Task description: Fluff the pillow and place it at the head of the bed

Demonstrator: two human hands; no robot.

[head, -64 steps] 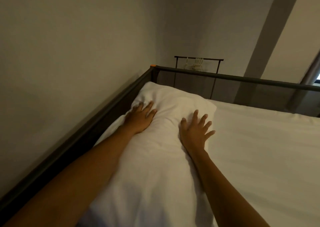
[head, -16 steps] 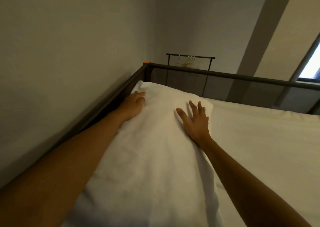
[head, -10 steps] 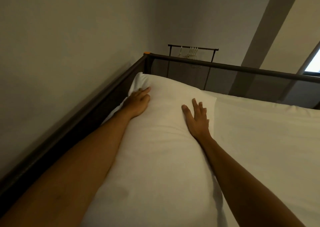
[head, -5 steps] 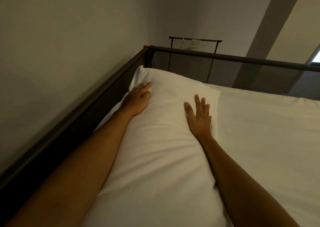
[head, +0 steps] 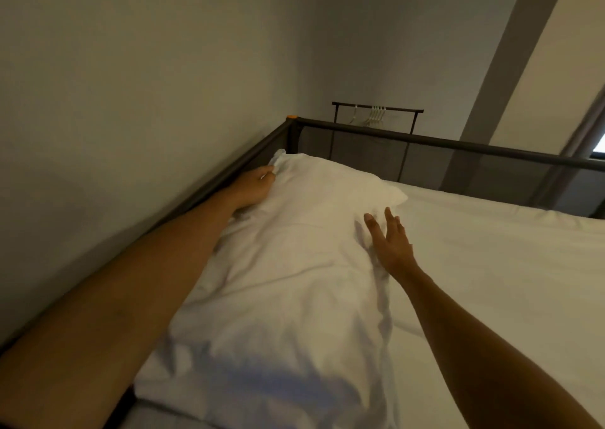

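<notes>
A white pillow point(head: 294, 258) lies lengthwise on the bed point(head: 491, 281), along the left rail, its far end close to the corner of the frame. My left hand point(head: 253, 186) is at the pillow's far left corner, fingers pinched on the bunched fabric there. My right hand point(head: 391, 243) rests flat on the pillow's right edge near its far end, fingers spread and holding nothing. Both forearms reach over the pillow's sides.
A dark metal rail point(head: 458, 145) with mesh panels runs round the bed's left and far sides, with an orange cap point(head: 291, 116) at the corner. A wall stands close on the left. Behind the far rail is a clothes rack point(head: 376, 111) with hangers.
My left hand slid from the pillow's top to its far left corner and closed on the fabric. My right hand shifted out to the pillow's right edge. The pillow top looks more creased.
</notes>
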